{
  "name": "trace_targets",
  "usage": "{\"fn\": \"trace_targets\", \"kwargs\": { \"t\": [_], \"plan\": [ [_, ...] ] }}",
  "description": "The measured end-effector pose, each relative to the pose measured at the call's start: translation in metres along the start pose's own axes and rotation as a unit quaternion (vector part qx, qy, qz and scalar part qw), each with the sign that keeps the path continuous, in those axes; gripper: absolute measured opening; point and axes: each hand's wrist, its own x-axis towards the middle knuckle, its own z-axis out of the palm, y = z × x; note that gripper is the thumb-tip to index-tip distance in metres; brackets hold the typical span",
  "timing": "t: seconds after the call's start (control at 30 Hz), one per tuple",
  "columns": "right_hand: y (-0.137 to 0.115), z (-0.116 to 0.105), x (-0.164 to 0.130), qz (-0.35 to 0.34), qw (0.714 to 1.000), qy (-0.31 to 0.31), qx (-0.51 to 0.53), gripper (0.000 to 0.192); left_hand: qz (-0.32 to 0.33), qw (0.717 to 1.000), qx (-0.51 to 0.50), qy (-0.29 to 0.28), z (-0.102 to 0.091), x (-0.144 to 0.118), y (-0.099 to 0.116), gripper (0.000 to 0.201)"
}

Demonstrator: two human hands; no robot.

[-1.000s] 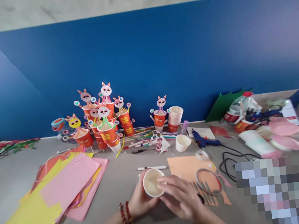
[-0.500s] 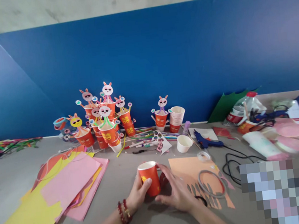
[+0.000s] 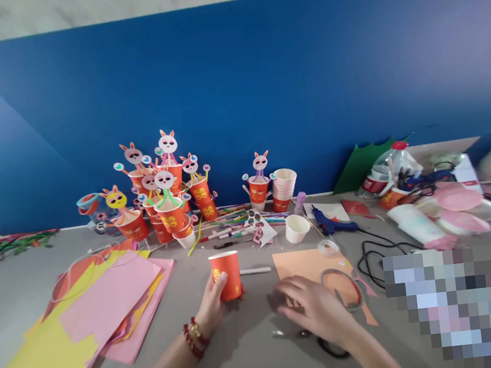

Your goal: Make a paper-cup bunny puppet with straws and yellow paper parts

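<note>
Cup (image 3: pixel 228 284), red and upright, is in the left hand (image 3: pixel 212 307), thumb against its near side, around the middle of the table (image 3: pixel 247 365). The right hand (image 3: pixel 311 303), fingers loosely parted and apparently holding nothing, is just beside the partly covered scissors (image 3: pixel 282 333). A careless reach could nick a finger on the blade; squeezing could dent the cup; bumping the pen (image 3: pixel 257 271) could roll it.
</note>
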Motion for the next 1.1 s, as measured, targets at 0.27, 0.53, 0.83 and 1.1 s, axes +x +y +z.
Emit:
{"fn": "trace_targets", "kwargs": {
  "t": [0.27,0.53,0.83,1.1],
  "plan": [
    [0.004,0.004,-0.048,-0.039,0.996,-0.045,-0.063,0.014,0.023,0.997,-0.066,0.015,0.001,0.001,0.006,0.044],
    [-0.009,0.004,-0.03,-0.009,1.0,-0.027,0.006,0.014,-0.001,0.996,-0.086,-0.01,0.002,0.0,0.004,0.043],
    [-0.031,0.012,0.029,0.211,0.755,0.075,0.617,0.032,-0.013,0.97,-0.082,-0.227,-0.006,-0.009,0.005,0.063],
    [-0.053,0.036,0.055,0.198,0.679,0.092,0.701,0.034,-0.028,0.971,-0.049,-0.234,-0.006,-0.015,-0.001,0.065]
  ]
}}
